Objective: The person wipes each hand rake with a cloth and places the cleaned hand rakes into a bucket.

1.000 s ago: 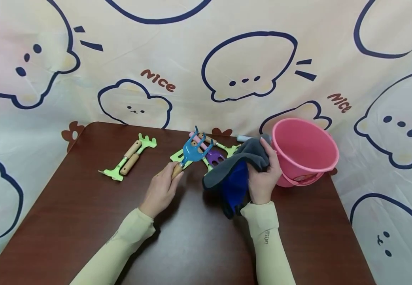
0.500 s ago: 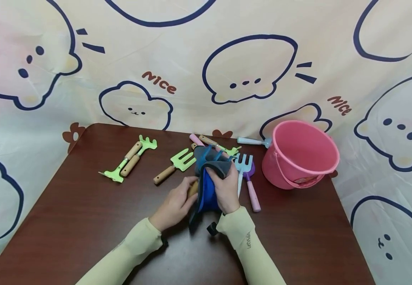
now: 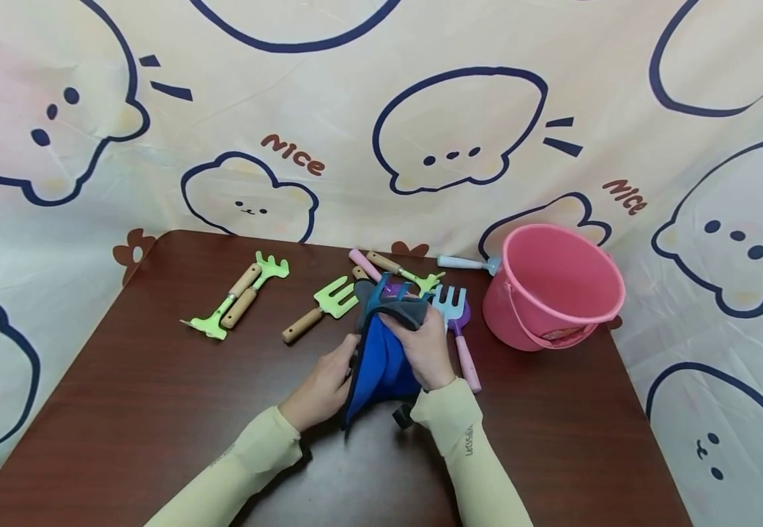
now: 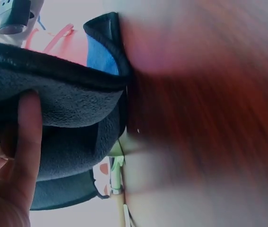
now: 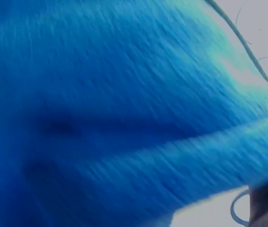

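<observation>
A thick cloth (image 3: 378, 362), blue on one side and grey on the other with black edging, is bunched between both hands above the table. My right hand (image 3: 427, 351) grips its upper right part, thumb on the blue side. Blue prongs of a hand rake (image 3: 384, 288) show above the cloth's folded top edge. My left hand (image 3: 318, 388) is at the cloth's left edge, around the rake's handle, which the cloth mostly hides. In the left wrist view, one finger (image 4: 29, 137) lies along the grey fleece (image 4: 72, 104). Blue fabric (image 5: 138, 85) fills most of the right wrist view.
A pink bucket (image 3: 513, 318) stands at the right. Left of the hands lie a green fork (image 3: 312, 315) and two green tools (image 3: 233, 296) with wooden handles. Behind the cloth are a green rake (image 3: 424, 282), a light blue fork (image 3: 449, 301), a pink handle (image 3: 466, 362) and a light blue handle (image 3: 460, 262).
The cloth has come left from beside the bucket onto the blue rake, uncovering tools behind it. The left hand moved right and down with the rake, whose handle is now behind the cloth.
</observation>
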`<act>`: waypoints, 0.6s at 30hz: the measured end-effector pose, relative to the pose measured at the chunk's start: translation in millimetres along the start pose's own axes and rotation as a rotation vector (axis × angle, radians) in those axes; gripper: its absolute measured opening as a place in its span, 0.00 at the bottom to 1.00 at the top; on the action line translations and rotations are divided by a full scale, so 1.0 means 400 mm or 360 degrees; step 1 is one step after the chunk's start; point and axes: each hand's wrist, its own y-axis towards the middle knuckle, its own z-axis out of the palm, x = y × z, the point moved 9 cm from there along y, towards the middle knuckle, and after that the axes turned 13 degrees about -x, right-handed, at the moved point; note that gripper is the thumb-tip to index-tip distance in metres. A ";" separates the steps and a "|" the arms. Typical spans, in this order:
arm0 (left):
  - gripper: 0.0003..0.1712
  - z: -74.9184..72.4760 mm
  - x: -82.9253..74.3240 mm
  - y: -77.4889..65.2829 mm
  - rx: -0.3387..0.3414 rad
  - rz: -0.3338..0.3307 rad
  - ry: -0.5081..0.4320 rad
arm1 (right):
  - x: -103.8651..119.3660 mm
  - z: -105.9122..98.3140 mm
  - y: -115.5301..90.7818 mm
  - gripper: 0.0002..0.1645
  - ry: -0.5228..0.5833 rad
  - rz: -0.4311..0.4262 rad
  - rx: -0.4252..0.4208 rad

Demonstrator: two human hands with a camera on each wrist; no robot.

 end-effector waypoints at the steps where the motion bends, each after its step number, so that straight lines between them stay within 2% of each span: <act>1: 0.20 -0.004 0.002 0.002 -0.0022 0.0008 0.0022 | 0.004 -0.002 0.002 0.23 -0.0039 0.0004 0.0047; 5: 0.23 -0.022 0.008 0.008 -0.0124 0.0091 0.0189 | 0.007 -0.017 0.009 0.25 -0.0182 0.0071 0.0231; 10: 0.23 -0.046 0.016 0.021 -0.0152 0.0131 0.0324 | 0.010 -0.029 0.012 0.24 -0.0316 0.0103 0.0322; 14: 0.19 -0.069 0.020 0.035 -0.0168 0.0136 0.0328 | 0.030 -0.010 0.005 0.19 -0.0547 -0.0110 0.0433; 18: 0.17 -0.121 0.015 0.055 -0.0355 0.0057 0.0136 | 0.059 0.023 -0.016 0.14 -0.0798 -0.0414 0.0554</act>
